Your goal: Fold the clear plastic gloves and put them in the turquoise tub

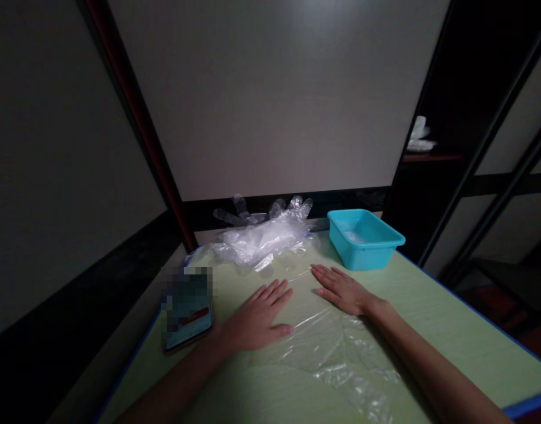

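A thin, clear plastic piece point(326, 344) lies flat and creased on the table; its full outline is hard to make out. My left hand point(264, 315) rests palm down at its left side, fingers stretched and thumb apart. On the far right part of the plastic, my right hand point(343, 290) also lies flat with its fingers extended. Neither hand grips anything. Beyond them, a loose heap of clear disposable plastic gloves point(266, 238) is piled at the table's back edge, some glove fingers sticking up.
A turquoise plastic basin point(370, 256) stands at the back right, with something pale inside. A phone or tablet point(188, 315), partly blurred out, lies at the left edge. The light green table point(451, 330) has blue edging. Panelled doors point(279, 106) rise right behind it.
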The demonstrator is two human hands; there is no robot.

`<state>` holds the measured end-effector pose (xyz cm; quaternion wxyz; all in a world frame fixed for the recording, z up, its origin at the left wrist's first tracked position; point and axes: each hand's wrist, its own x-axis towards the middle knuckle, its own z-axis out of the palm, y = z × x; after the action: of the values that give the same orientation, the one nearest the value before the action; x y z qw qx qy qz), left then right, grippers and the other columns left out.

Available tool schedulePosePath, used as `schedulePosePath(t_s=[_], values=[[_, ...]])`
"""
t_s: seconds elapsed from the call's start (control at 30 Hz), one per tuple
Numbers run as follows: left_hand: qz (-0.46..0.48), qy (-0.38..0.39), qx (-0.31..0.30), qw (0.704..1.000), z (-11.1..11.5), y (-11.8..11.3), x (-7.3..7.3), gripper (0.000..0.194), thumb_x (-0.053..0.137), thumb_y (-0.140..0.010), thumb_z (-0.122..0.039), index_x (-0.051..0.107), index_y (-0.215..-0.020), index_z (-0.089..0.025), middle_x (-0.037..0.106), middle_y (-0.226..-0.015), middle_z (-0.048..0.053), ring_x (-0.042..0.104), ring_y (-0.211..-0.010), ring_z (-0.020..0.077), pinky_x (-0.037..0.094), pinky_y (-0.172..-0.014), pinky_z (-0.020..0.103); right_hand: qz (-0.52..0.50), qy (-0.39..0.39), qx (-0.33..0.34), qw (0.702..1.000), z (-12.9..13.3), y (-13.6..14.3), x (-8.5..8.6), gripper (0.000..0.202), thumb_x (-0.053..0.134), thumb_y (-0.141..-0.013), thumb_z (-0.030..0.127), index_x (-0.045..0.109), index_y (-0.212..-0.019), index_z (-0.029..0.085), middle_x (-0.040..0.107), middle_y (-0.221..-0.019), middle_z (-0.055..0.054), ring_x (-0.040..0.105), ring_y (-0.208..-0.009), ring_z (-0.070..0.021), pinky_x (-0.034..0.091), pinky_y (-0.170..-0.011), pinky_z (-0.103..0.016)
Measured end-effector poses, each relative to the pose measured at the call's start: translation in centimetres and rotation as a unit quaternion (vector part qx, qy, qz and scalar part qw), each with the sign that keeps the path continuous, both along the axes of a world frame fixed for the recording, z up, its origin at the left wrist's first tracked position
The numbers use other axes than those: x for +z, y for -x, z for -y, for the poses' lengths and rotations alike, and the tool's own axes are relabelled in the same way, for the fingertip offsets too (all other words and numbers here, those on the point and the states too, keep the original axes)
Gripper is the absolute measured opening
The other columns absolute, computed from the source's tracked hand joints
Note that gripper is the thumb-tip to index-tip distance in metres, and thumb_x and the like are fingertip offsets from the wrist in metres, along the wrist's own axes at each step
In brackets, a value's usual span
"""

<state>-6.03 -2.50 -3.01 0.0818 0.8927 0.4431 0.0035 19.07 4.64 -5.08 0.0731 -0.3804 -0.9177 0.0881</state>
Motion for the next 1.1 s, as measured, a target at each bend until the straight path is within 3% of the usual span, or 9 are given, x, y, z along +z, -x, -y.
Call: schedulePosePath(t_s=[0.13,0.27,0.37,0.47,0.6,0.87,1.1], values=[[-0.028,0.054,0.022,0.998,-0.1,0.3,1.4,0.074,0.034,-0.08,-0.058,0.015,-0.135,-0.013,0.007,-0.141,0.014,0.006,-0.129,0.0237,0.012,-0.103,0.04,-0.013,0.005,0.001,1.0,0.1,0.1,0.1,0.06,0.018,-0.086,0.053,0.018,-0.135,0.018,0.017,-0.14,-0.005,0.016,-0.128,-0.0195,0.017,-0.103,-0.041],[-0.008,0.016,0.007,1.0,-1.0,-3.2,2.2,0.073,0.026,-0.083,-0.056,0.015,-0.134,-0.006,0.008,-0.14,0.016,0.006,-0.129,0.0214,0.011,-0.104,0.037,-0.014,0.004,0.001,1.0,0.1,0.2,0.1,0.058,0.016,-0.088,0.049,0.018,-0.135,0.017,0.017,-0.14,-0.006,0.015,-0.128,-0.0181,0.016,-0.104,-0.039],[0.023,-0.035,-0.018,0.999,-2.3,-6.3,1.4,0.068,0.028,-0.085,-0.05,0.016,-0.133,-0.004,0.012,-0.14,0.016,0.007,-0.129,0.0199,0.011,-0.104,0.033,-0.014,0.001,0.0,1.0,-0.1,0.2,-0.2,0.055,0.016,-0.089,0.046,0.02,-0.135,0.016,0.019,-0.14,-0.006,0.015,-0.128,-0.0176,0.015,-0.104,-0.04],[0.039,-0.052,0.0,0.998,-3.5,-7.7,-0.2,0.067,0.026,-0.086,-0.049,0.018,-0.132,-0.002,0.013,-0.139,0.017,0.009,-0.129,0.0208,0.014,-0.104,0.033,-0.012,0.001,0.001,1.0,-0.3,0.1,-0.4,0.053,0.017,-0.089,0.043,0.019,-0.135,0.015,0.019,-0.14,-0.006,0.015,-0.128,-0.0174,0.015,-0.104,-0.04],[0.029,-0.057,0.018,0.998,-3.7,-5.9,-1.5,0.065,0.022,-0.087,-0.05,0.016,-0.134,-0.005,0.013,-0.14,0.014,0.009,-0.129,0.02,0.013,-0.104,0.034,-0.006,-0.003,0.007,1.0,-0.2,0.1,-0.3,0.054,0.016,-0.089,0.043,0.016,-0.136,0.016,0.016,-0.141,-0.005,0.014,-0.128,-0.0168,0.016,-0.104,-0.039],[0.02,-0.056,0.053,0.997,-2.1,1.0,-1.6,0.056,0.028,-0.087,-0.043,0.017,-0.134,-0.015,0.016,-0.141,0.008,0.012,-0.129,0.017,0.013,-0.104,0.034,-0.008,-0.003,0.0,1.0,-0.3,0.0,-0.4,0.053,0.018,-0.089,0.043,0.016,-0.136,0.017,0.017,-0.14,-0.004,0.016,-0.128,-0.0177,0.016,-0.104,-0.039],[0.104,-0.066,0.099,0.987,-1.9,2.2,-2.0,0.051,0.033,-0.085,-0.04,0.03,-0.13,-0.016,0.028,-0.137,0.007,0.023,-0.126,0.0176,0.017,-0.103,0.034,-0.083,0.015,-0.003,0.996,0.0,-0.3,-0.1,0.052,0.02,-0.089,0.044,0.02,-0.135,0.021,0.019,-0.14,-0.003,0.018,-0.128,-0.0172,0.017,-0.104,-0.039]])
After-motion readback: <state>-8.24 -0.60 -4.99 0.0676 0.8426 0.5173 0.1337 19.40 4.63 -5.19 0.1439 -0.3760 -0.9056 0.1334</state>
